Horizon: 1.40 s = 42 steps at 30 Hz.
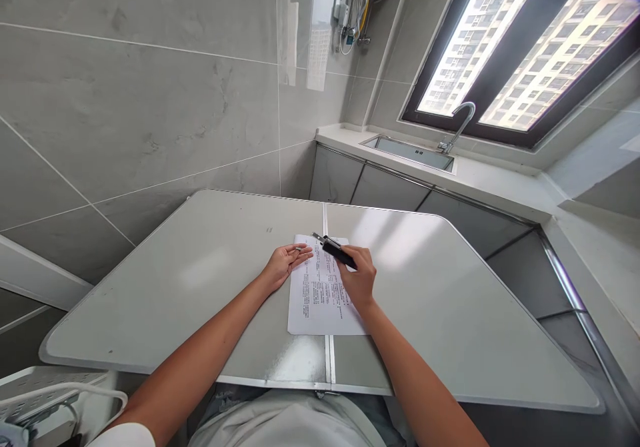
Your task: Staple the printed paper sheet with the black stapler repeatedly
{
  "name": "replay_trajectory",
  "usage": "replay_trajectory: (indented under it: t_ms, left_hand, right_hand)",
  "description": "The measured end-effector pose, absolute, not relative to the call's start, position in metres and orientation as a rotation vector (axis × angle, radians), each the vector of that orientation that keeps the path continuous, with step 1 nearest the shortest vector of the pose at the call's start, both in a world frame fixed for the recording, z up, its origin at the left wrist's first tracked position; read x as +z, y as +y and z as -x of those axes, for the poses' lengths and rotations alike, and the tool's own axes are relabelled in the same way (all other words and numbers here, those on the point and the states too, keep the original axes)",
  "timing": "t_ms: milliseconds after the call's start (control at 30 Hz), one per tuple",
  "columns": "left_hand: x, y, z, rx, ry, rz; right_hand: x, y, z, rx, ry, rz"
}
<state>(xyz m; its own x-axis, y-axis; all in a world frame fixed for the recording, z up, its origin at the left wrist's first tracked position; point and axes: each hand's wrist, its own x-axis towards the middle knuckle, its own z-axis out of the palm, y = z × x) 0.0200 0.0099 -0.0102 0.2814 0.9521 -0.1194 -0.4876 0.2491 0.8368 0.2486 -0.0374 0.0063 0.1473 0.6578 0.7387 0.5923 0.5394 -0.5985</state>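
My right hand (357, 275) is closed around a black stapler (340, 252). The stapler's metal end points up and to the left, over a sheet of printed paper (311, 314). At the left edge of that sheet, my left hand (287, 264) is turned palm up with its fingers stretched toward the stapler. A small metallic piece (299, 249), perhaps a strip of staples, sits between its thumb and fingers; it is too small to be sure. The paper lies flat across the table's centre seam, its upper right part partly covered by my right hand and the stapler.
The pale folding table (165, 300) has a metal seam down its middle. Behind it run a counter with a sink (415, 152) and a tap (460, 124) below a window. A white rack (55, 387) stands at the lower left, beside the table.
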Motion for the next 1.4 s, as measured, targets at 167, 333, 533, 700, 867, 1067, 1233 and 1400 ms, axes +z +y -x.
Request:
replay_trajectory:
  t_ms: [167, 333, 533, 700, 867, 1067, 1233, 1400]
  left_hand:
    - [-0.012, 0.011, -0.019, 1.144, 0.79, -0.774]
    - [-0.011, 0.011, -0.017, 1.156, 0.864, -0.851]
    - [0.001, 0.006, -0.015, 1.243, 0.926, -0.995]
    - [0.006, 0.002, -0.018, 1.241, 0.878, -1.099]
    - [0.008, -0.003, -0.02, 1.123, 0.78, -1.123]
    - [0.012, -0.005, -0.017, 1.081, 0.699, -1.086]
    - [0.011, -0.008, -0.015, 1.053, 0.668, -1.175]
    - [0.01, -0.01, -0.015, 1.005, 0.645, -1.254]
  right_hand:
    - [0.006, -0.033, -0.258, 0.475, -1.202, 1.298]
    - [0.004, -0.028, -0.258, 0.616, -1.228, 1.37]
    - [0.004, -0.031, -0.25, 0.69, -1.377, 1.381]
    - [0.001, -0.029, -0.251, 0.719, -1.468, 1.407]
    - [0.0, -0.028, -0.255, 0.751, -1.553, 1.435]
    - [0.005, -0.028, -0.262, 0.751, -1.726, 1.441]
    - [0.007, -0.029, -0.261, 0.657, -1.796, 1.418]
    - [0.012, -0.031, -0.26, 0.654, -1.835, 1.403]
